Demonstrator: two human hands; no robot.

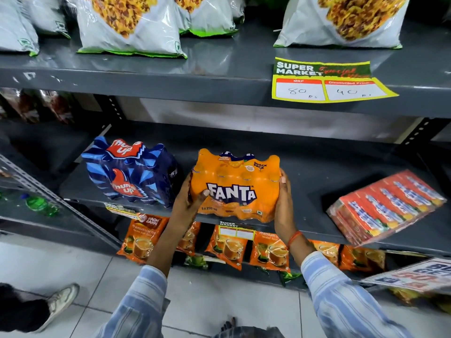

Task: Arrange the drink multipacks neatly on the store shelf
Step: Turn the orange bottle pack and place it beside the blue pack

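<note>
An orange Fanta multipack (pixel 235 184) is at the front edge of the grey middle shelf (pixel 317 172), its front overhanging the lip. My left hand (pixel 189 203) grips its left side with the thumb on the label. My right hand (pixel 284 203) presses its right side. Just to the left stands a blue Thums Up multipack (pixel 131 170) on the same shelf, close to the Fanta pack with a narrow gap between them. A red and blue carton multipack (pixel 385 206) lies tilted at the shelf's right end.
Snack bags (pixel 129 23) fill the upper shelf, which carries a yellow price tag (pixel 329 80). Orange tea pouches (pixel 227 247) line the shelf below. A green bottle (pixel 40 204) lies on a side rack at left. Another person's shoe (pixel 61 301) stands on the tiled floor.
</note>
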